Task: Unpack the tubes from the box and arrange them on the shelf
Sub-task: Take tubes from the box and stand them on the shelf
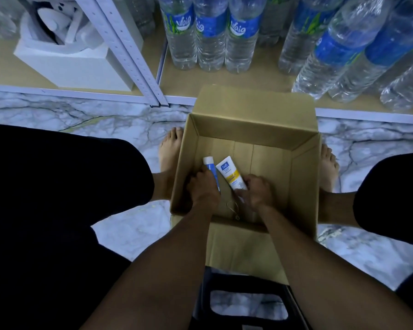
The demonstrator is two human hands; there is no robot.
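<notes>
A: Left hand [202, 186]?
B: Down inside the box [303, 167], forearm reaching in over the near wall, back of the hand up. The fingers are curled round the near end of the blue tube [211, 171], gripping it.

A: Right hand [256, 190]?
B: Same pose, arm in over the near wall, knuckles up. It grips the yellow tube [230, 173] at its near end, thumb laid across it.

A: Which way do the tubes point?
B: Both are low in the box, near its left side, just beside each other and roughly parallel. Their long axes run from the hands away toward the shelf [248, 77], leaning a bit left. The blue one's white end points away. The yellow one's wide end with the logo points away, and its near end is mostly hidden under the hand.

A: Lifted or lying on the bottom?
B: Cannot tell.

A: Around them?
B: A bit of string [234, 209] lies on the box bottom between the wrists. The box stands open on the marble-look floor [81, 115], a bare foot on either side of it. The far flap rests on the shelf edge. Water bottles [210, 36] stand on the shelf, and a white foam block [65, 60] sits at the left.
</notes>
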